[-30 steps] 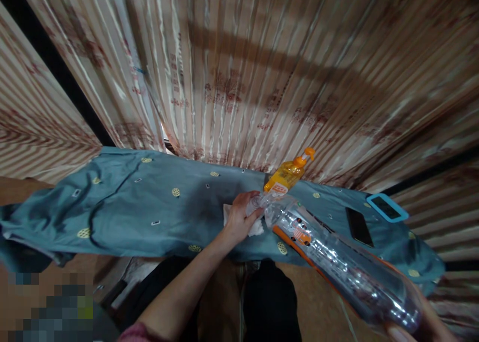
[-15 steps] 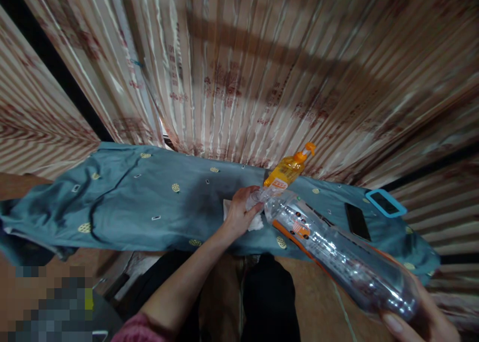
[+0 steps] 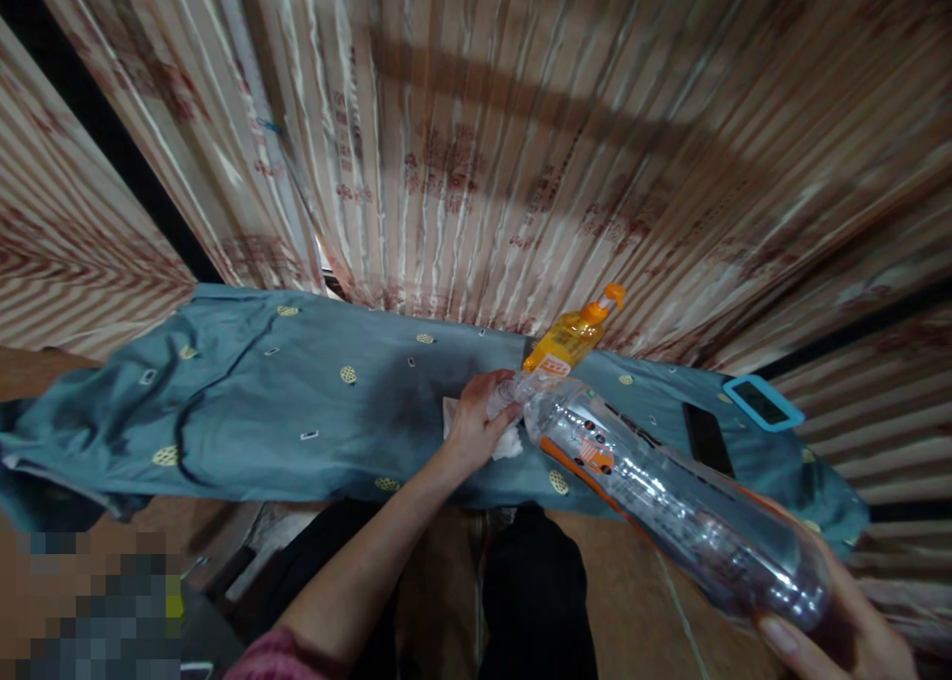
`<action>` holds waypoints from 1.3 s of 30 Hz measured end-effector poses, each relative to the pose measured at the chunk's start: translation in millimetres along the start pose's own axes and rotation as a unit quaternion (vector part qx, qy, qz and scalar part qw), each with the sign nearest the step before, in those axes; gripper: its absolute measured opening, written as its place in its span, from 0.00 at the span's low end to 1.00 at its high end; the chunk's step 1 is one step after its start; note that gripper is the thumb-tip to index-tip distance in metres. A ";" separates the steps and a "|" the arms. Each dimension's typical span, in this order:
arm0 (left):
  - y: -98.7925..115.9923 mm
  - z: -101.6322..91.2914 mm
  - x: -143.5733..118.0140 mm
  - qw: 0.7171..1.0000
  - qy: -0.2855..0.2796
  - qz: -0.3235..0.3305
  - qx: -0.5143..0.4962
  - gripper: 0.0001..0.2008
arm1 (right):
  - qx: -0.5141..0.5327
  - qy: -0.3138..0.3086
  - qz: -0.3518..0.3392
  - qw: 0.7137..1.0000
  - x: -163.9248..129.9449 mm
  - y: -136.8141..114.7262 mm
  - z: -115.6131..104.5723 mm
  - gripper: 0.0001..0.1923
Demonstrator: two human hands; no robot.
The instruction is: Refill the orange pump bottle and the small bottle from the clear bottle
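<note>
Both hands (image 3: 480,424) (image 3: 837,632) curled, gripping

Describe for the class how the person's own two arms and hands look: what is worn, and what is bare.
Both hands are bare: no gloves, rings or watch visible. The left hand leads back along a bare forearm to a pink sleeve pushed up near the elbow. The right hand shows only partly at the picture's lower right corner, with a plain unpainted thumbnail; its wrist and arm lie out of view.

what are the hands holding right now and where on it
Both hold one clear plastic bottle, lying tilted. The right hand grips its base; the left hand closes around its neck, over a white tissue.
</note>
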State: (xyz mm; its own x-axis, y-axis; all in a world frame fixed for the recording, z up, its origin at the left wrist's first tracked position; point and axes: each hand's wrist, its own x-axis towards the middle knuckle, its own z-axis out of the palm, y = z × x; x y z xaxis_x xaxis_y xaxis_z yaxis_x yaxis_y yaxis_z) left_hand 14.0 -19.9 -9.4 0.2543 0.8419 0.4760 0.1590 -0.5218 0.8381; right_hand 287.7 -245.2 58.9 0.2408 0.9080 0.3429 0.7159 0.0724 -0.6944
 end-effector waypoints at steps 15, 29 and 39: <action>1.7 -0.7 0.6 1.000 0.001 -0.014 -0.004 0.16 | -0.025 -0.010 -0.048 0.998 9.6 -14.9 2.3 0.29; 2.2 -1.0 0.9 1.000 -0.003 -0.031 -0.006 0.16 | 0.029 -0.009 0.036 0.999 3.3 1.6 1.7 0.33; 0.1 0.4 1.1 1.000 0.002 -0.024 -0.004 0.16 | 0.025 -0.040 0.039 0.998 -0.4 11.4 -3.9 0.32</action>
State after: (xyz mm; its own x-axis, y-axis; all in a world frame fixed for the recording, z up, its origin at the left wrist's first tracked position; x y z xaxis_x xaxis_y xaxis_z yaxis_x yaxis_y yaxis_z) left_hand 14.7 -19.1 -8.9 0.2435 0.8662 0.4364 0.1634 -0.4801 0.8619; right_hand 298.3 -246.3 53.3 0.2404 0.9414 0.2366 0.6622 0.0192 -0.7490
